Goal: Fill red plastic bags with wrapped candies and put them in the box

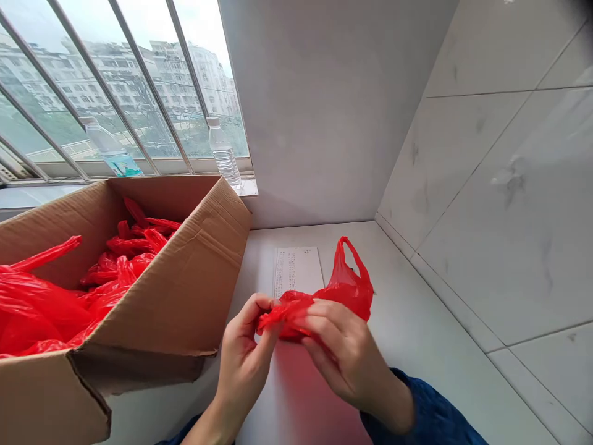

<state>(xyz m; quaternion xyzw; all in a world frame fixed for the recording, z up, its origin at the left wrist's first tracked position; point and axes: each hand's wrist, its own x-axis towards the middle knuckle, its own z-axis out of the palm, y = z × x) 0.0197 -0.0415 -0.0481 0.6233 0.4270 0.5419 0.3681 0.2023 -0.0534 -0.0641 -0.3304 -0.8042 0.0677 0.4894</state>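
Note:
Between my hands is a thin red plastic bag (347, 287), bunched up above the white tabletop. One loop handle sticks up at its far right end. My left hand (248, 346) pinches the bag's gathered left end between thumb and fingers. Closed on the middle of the bag is my right hand (340, 349), its fingers curled over the red film; the fingertips are partly hidden and slightly blurred. Just beyond the bag lies a white sheet with rows of small print (296, 266), its near edge covered by the bag.
An open cardboard box (185, 290) full of red plastic bags (46, 303) stands at my left. Behind it, a labelled bottle (109, 148) and a clear bottle (223, 154) stand by the barred window. A tiled wall (500, 185) bounds the white table (407, 346) on the right.

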